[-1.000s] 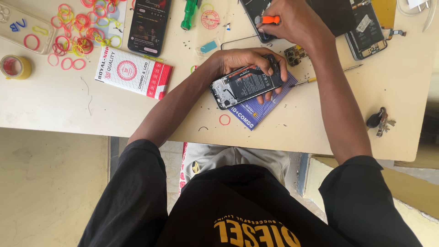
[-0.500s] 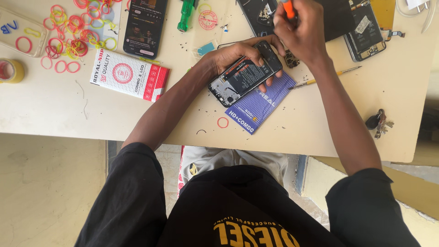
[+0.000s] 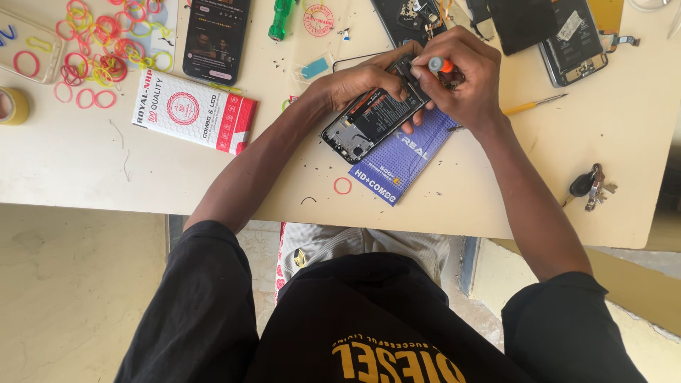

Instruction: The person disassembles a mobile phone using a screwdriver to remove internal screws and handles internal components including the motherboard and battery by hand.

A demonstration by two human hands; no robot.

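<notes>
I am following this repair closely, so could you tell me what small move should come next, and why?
Probably turn the orange-capped screwdriver in place: the right hand grips it with its tip hidden at the far end of the opened phone, which the left hand steadies over the blue box.

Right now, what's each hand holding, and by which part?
Left hand grips the opened phone by its top end. Right hand pinches a screwdriver near its orange cap.

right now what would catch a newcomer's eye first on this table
The opened phone at the table's middle, held by the left hand while the right hand works an orange-tipped screwdriver at its top. Then the bright rubber bands scattered far left, above a red-and-white box.
</notes>
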